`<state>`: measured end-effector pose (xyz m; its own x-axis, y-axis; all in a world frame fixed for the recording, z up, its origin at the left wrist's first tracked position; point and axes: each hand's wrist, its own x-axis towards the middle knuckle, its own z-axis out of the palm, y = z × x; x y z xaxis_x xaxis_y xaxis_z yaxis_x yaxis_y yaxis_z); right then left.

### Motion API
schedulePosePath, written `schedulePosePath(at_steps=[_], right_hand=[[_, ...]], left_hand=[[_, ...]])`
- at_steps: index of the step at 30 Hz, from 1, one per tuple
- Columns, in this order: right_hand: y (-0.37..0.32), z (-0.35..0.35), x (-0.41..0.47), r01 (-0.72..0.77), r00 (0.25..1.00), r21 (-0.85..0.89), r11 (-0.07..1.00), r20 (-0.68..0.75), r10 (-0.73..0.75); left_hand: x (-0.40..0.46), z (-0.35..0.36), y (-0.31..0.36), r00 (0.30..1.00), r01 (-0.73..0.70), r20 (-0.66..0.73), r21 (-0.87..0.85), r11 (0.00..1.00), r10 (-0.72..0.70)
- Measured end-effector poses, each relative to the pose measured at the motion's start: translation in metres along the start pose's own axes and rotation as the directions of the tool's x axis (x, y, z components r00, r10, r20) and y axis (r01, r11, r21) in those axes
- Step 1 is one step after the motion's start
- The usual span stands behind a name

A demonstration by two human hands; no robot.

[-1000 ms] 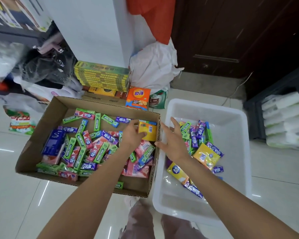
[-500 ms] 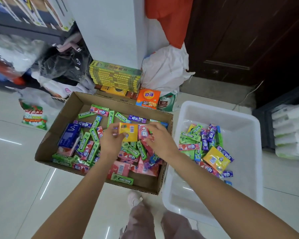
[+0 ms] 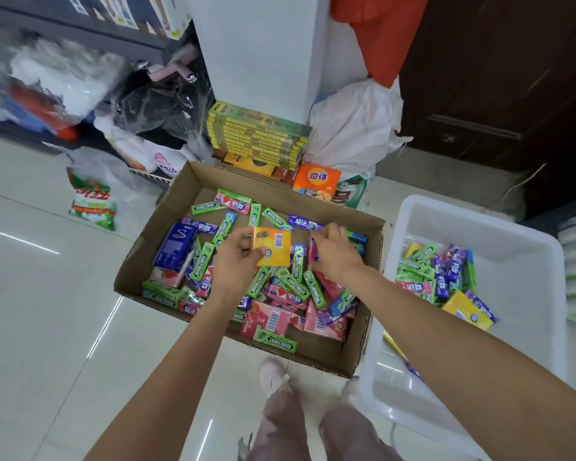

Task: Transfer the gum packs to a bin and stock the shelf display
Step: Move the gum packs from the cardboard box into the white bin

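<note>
Two hands work over a cardboard box (image 3: 167, 234) on the tiled floor, seen from the head camera. Inside it lie many gum packs (image 3: 290, 287), green, pink and purple, heaped loosely. Left hand (image 3: 236, 264) grips a yellow pack (image 3: 275, 246) between thumb and fingers, lifted above the heap. Right hand (image 3: 336, 254) has its fingers curled round a pink pack (image 3: 313, 251) that stands on edge among the others. Just to the right of the box sits a white bin (image 3: 526, 261) with more gum packs (image 3: 443, 274) piled inside.
</note>
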<state>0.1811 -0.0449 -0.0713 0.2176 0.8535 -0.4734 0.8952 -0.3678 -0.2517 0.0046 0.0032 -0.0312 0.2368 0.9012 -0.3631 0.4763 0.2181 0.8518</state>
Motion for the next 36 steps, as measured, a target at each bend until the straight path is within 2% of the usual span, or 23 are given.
schedulePosePath(at_steps=[3, 7, 10, 12, 14, 17, 21, 24, 29, 32, 36], right_hand=[[-0.003, -0.007, -0.005, -0.003, 0.995, 0.026, 1.0, -0.099, 0.006], [-0.006, -0.024, -0.031, 0.034, 0.966, 0.196, 0.98, -0.258, 0.018], [0.005, -0.037, -0.06, 0.027, 0.881, 0.254, 0.967, -0.462, 0.097], [0.021, -0.043, -0.081, 0.038, 0.816, 0.401, 0.915, -0.541, 0.203], [0.044, -0.046, -0.098, 0.07, 0.757, 0.56, 0.826, -0.569, 0.322], [0.089, -0.045, -0.124, 0.058, 0.713, 0.642, 0.764, -0.563, 0.419], [0.146, -0.031, -0.153, 0.0, 0.777, 0.647, 0.762, -0.48, 0.407], [0.185, -0.017, -0.165, -0.155, 0.824, 0.622, 0.767, -0.346, 0.448], [0.218, -0.008, -0.174, -0.259, 0.865, 0.609, 0.75, -0.199, 0.461], [0.22, -0.008, -0.172, -0.253, 0.903, 0.528, 0.81, -0.173, 0.394], [0.199, -0.022, -0.167, -0.1, 0.934, 0.48, 0.871, -0.256, 0.248]], left_hand=[[0.001, -0.002, 0.002, 1.0, 0.006, -0.003, -0.006, 1.0, -0.006], [-0.005, -0.002, 0.012, 0.999, -0.036, -0.007, 0.005, 0.999, 0.036], [-0.015, 0.012, 0.025, 0.994, -0.112, -0.017, -0.037, 0.993, 0.111], [-0.024, 0.03, 0.037, 0.983, -0.178, 0.034, -0.031, 0.984, 0.179], [-0.034, 0.054, 0.052, 0.968, -0.227, 0.099, -0.029, 0.973, 0.229], [-0.054, 0.1, 0.072, 0.937, -0.297, 0.173, -0.061, 0.953, 0.303], [-0.073, 0.167, 0.081, 0.91, -0.348, 0.271, 0.083, 0.934, 0.315], [-0.082, 0.211, 0.08, 0.89, -0.383, 0.345, 0.211, 0.899, 0.298], [-0.083, 0.249, 0.079, 0.926, -0.324, 0.305, 0.339, 0.883, 0.223], [-0.085, 0.251, 0.079, 0.942, -0.286, 0.278, 0.381, 0.879, 0.186], [-0.093, 0.23, 0.075, 0.914, -0.391, 0.269, 0.39, 0.834, 0.303]])
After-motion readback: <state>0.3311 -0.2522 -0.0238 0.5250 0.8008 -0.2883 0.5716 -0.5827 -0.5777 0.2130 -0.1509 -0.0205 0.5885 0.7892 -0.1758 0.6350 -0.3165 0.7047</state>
